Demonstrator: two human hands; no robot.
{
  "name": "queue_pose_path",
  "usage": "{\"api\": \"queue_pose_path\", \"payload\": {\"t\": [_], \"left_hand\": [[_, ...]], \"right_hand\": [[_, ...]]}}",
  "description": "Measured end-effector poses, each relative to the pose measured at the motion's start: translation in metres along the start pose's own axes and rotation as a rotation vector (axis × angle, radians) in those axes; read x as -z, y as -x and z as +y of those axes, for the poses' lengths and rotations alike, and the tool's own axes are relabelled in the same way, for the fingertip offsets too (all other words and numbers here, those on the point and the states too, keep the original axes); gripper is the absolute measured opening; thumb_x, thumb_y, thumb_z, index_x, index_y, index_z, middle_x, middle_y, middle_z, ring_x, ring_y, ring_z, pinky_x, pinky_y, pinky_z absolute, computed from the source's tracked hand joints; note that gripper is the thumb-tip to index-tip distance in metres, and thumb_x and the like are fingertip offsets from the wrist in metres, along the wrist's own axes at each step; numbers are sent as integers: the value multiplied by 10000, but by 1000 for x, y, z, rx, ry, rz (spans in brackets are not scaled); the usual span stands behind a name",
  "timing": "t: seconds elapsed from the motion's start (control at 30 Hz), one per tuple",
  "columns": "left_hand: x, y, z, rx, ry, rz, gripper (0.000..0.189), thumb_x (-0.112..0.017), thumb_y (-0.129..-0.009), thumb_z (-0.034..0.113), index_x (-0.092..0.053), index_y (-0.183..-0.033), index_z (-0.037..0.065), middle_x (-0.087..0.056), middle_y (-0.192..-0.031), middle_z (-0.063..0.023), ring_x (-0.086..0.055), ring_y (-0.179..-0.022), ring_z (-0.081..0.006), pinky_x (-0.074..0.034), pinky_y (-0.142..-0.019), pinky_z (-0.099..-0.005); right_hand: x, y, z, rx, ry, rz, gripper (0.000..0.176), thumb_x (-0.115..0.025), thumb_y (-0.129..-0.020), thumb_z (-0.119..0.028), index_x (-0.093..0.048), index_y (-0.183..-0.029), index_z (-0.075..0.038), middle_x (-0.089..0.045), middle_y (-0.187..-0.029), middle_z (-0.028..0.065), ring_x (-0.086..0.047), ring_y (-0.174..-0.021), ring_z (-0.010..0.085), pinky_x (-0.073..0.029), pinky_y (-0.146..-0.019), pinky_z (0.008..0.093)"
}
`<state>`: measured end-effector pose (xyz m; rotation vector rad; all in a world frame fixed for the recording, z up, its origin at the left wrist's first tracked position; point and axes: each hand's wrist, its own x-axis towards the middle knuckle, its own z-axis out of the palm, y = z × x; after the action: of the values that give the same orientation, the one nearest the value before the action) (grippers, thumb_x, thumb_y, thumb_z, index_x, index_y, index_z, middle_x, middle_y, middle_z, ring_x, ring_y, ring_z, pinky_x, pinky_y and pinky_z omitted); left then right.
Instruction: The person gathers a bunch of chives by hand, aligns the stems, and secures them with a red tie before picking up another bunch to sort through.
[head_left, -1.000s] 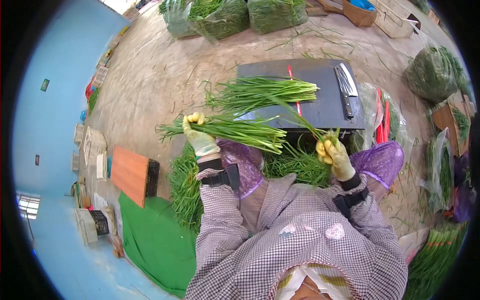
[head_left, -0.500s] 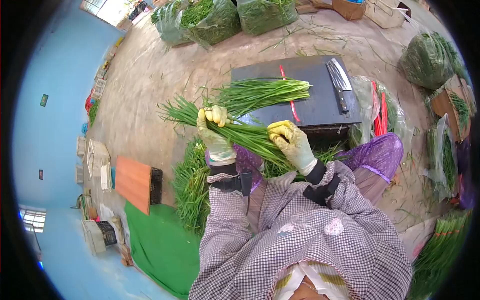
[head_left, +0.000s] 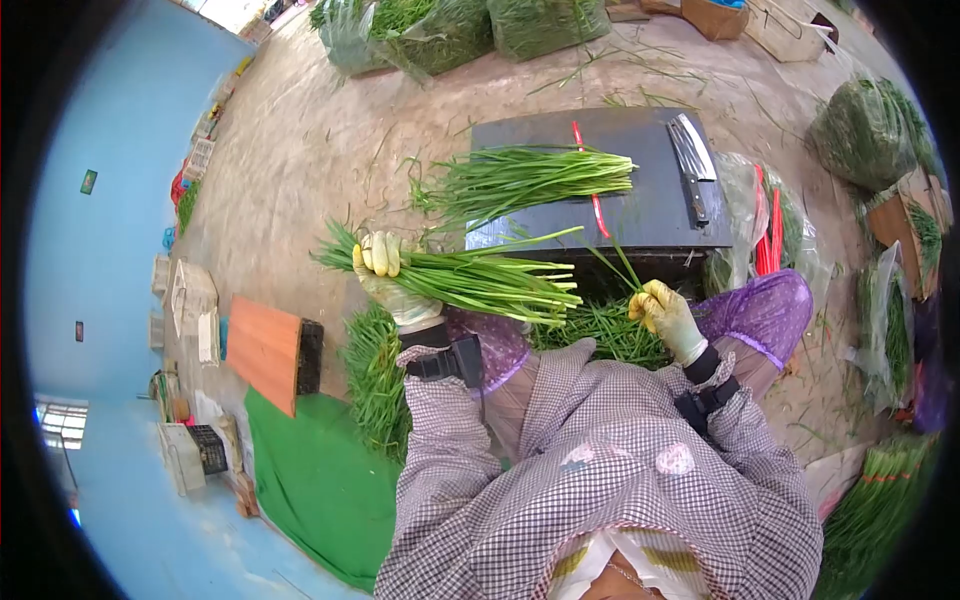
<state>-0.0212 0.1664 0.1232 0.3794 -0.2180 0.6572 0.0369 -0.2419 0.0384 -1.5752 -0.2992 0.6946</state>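
Observation:
My left hand [head_left: 388,275], in a yellow-stained glove, is closed round a bunch of garlic chives [head_left: 495,285], whose pale cut ends point right. My right hand [head_left: 668,318], gloved the same way, is apart from that bunch and pinches a few loose chive stalks [head_left: 627,268] that stick up to the left. Beyond both hands, a second bunch of chives [head_left: 545,180] lies on a dark board [head_left: 655,225], across a red tie strip [head_left: 600,215]. A broad-bladed knife [head_left: 690,165] rests at the board's right side. More loose chives [head_left: 605,335] lie between my knees.
A heap of chives [head_left: 375,385] lies left of my legs. Beside the board, a clear plastic bag [head_left: 735,190] has red strips [head_left: 770,230] on it. Bagged greens [head_left: 860,130] stand at right, tied bunches [head_left: 875,500] at lower right, and an orange board [head_left: 262,350] at left.
My right hand has left the held bunch and moved right and down with a few stalks. My left hand has shifted left and slightly down, still gripping the bunch.

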Motion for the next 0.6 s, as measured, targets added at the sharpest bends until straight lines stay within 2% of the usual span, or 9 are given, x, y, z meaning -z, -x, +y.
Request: {"api": "queue_pose_path", "payload": {"t": [0.03, 0.07, 0.13, 0.2, 0.23, 0.33, 0.43, 0.53, 0.6], "left_hand": [[-9, -1, -6, 12, 18, -45, 353, -470, -1022, 246, -428, -679, 174, -399, -609, 42, -372, -546, -71, -337, -511, -241], [-16, -1, -12, 29, 35, -88, 354, -473, -1022, 245, -430, -679, 170, -409, -607, 37, -378, -547, -74, -338, -512, -242], [-25, 0, -28, 119, 51, -142, 352, -471, -1026, 289, -426, -695, 175, -412, -623, 45, -366, -558, -76, -324, -539, -253], [-30, 0, -43, 184, 62, -198, 352, -474, -1026, 303, -428, -700, 175, -426, -632, 46, -363, -563, -79, -322, -553, -259], [-31, 0, -48, 204, 62, -225, 351, -478, -1023, 294, -431, -697, 173, -439, -632, 43, -366, -563, -82, -327, -554, -259], [-38, -1, -47, 189, 33, -226, 325, -485, -1015, 270, -424, -714, 164, -423, -653, 44, -371, -589, -85, -330, -556, -254], [-41, 2, -39, 172, -4, -206, 281, -484, -1008, 258, -409, -756, 162, -371, -690, 50, -374, -637, -80, -326, -556, -243], [-42, 7, -37, 170, 221, -60, 308, -491, -1001, 274, -397, -735, 150, -380, -670, 23, -402, -616, -107, -341, -550, -261], [-22, 5, -30, 165, 183, -69, 296, -488, -1000, 268, -413, -737, 153, -382, -658, 33, -397, -589, -103, -345, -547, -263]], "right_hand": [[-11, -1, -1, 147, 63, 117, 108, -553, -971, -107, -618, -967, -21, -633, -848, 59, -580, -681, 119, -480, -635, 256], [-23, -5, -18, 346, 270, 192, 135, -616, -937, -129, -642, -1032, -37, -624, -862, 75, -616, -723, 154, -506, -674, 283], [-49, -10, -64, 503, 417, 156, 193, -679, -900, -189, -653, -1040, -59, -601, -886, 89, -626, -738, 191, -511, -689, 317], [-69, -24, -72, 422, 423, 79, 242, -711, -877, -248, -659, -1029, -67, -586, -921, 92, -633, -806, 229, -511, -737, 347], [-76, -38, -51, 490, 423, 94, 260, -712, -872, -262, -660, -1036, -67, -589, -946, 93, -628, -876, 253, -503, -786, 365], [-82, -41, -59, 488, 270, 171, 192, -677, -897, -155, -632, -1030, -24, -609, -983, 102, -633, -919, 243, -501, -853, 358], [-86, -32, -69, 325, -281, 42, 146, -630, -963, -132, -613, -1027, -2, -629, -998, 84, -649, -987, 218, -504, -900, 345], [-81, -23, -65, 112, -800, -187, 156, -566, -1024, -154, -593, -1056, -4, -645, -1046, 84, -650, -1056, 207, -507, -930, 344], [-76, -21, -53, 221, -800, -299, 215, -529, -1046, -231, -555, -1101, -25, -664, -1038, 114, -650, -1080, 230, -510, -914, 346]]}}
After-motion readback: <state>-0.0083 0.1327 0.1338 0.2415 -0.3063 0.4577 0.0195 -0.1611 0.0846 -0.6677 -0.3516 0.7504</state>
